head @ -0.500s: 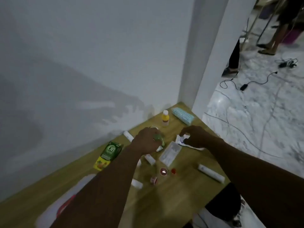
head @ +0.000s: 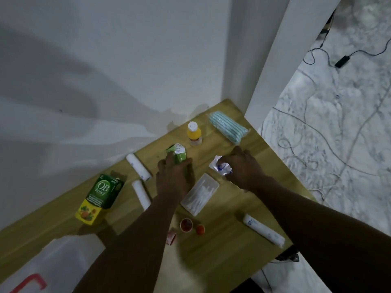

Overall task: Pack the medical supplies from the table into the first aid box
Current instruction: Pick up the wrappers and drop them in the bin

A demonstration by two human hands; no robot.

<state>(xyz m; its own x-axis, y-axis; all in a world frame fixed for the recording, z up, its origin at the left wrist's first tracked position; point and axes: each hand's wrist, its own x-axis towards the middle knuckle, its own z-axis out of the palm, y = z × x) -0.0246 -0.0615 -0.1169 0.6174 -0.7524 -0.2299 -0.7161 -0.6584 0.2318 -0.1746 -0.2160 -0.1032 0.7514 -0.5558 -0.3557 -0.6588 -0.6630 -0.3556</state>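
My left hand (head: 174,178) grips a green and white sachet (head: 178,153) at the middle of the wooden table (head: 222,256). My right hand (head: 243,168) holds a crumpled white and blue packet (head: 220,167) just to the right. Between my forearms lies a clear flat pack of white sticks (head: 200,194). The white first aid box (head: 40,269) with red marking sits at the bottom left corner, partly cut off.
A green and yellow OB herbal carton (head: 100,197), two white rolls (head: 138,169) (head: 141,194), another roll (head: 263,230), a yellow bottle (head: 194,134), a teal striped mask pack (head: 228,126) and small red caps (head: 186,224) lie around. Wall behind; table edge and floor cables right.
The view has tilted down and closer. Both hands stay on their packets; the green sachet now shows above my left fingers.
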